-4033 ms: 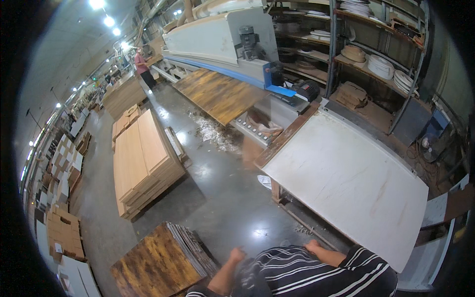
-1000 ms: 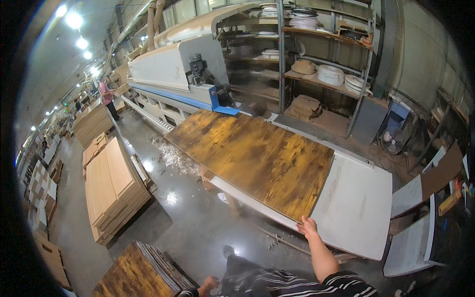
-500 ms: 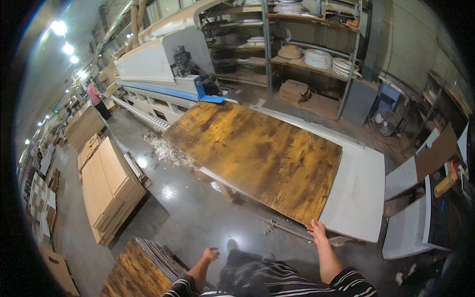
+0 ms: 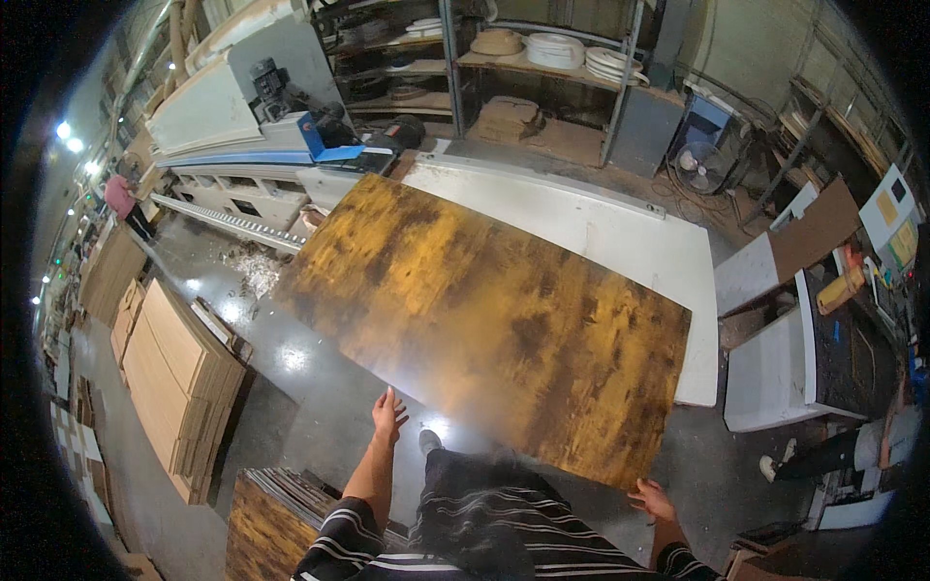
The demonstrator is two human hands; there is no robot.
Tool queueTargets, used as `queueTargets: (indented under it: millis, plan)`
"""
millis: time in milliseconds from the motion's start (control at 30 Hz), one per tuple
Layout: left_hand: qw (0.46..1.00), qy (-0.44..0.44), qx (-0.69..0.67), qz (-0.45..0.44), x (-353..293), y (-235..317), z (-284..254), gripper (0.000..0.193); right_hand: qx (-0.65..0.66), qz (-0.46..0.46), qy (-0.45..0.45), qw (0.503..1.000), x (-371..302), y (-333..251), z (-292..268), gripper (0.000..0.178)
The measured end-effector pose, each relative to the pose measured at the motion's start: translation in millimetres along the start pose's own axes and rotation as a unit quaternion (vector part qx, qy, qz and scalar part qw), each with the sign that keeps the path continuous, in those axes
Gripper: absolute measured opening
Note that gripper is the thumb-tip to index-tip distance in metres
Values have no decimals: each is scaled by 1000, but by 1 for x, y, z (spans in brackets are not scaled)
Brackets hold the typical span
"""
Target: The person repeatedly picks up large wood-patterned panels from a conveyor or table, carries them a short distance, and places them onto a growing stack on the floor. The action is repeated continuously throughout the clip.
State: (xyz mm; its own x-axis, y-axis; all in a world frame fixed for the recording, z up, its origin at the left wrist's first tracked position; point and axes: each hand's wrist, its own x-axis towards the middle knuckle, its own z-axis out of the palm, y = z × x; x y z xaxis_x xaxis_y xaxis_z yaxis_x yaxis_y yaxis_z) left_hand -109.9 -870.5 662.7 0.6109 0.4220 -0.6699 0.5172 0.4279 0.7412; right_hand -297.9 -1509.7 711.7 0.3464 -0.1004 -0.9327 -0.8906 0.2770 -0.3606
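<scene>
A large wood-patterned panel (image 4: 484,320), mottled yellow and dark brown, overhangs the near side of the white table (image 4: 591,218). My right hand (image 4: 654,499) grips the panel's near right corner, with part of the fingers hidden beneath it. Just off the near long edge, my left hand (image 4: 389,414) is raised with fingers apart, holding nothing. Below it on the left, a stack of similar brown panels (image 4: 276,523) stands beside my left arm.
A long machine with a blue guard (image 4: 334,152) stands beyond the panel's far end. Pale boards (image 4: 184,378) are stacked on the floor at left. Shelves (image 4: 542,63) hold coiled rolls at the back. A fan (image 4: 699,167) and a white-sided workbench (image 4: 775,387) are at right. Another person (image 4: 123,198) stands far left.
The panel has shifted toward me, off part of the white table, with my right hand still at its corner. My left hand has risen toward its near edge. The view has turned right.
</scene>
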Motion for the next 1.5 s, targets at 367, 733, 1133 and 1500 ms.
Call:
queueTargets:
  millis: [367, 733, 1133, 1500]
  plan:
    - [947, -131, -269, -117, -11, -54, 44, 57, -32, -68, 236, 969, 38, 35, -135, 88]
    - [948, -169, -241, -123, -66, -40, 41, 36, -93, -144, 471, 865, 126, -63, -158, 83]
    - [971, -97, -218, -35, -192, 40, 6, 88, -45, -74, 488, 869, 19, -96, -88, 76]
    - [936, -5, -340, 93, -229, 60, -111, 32, -110, -162, 371, 908, 14, -139, 32, 76]
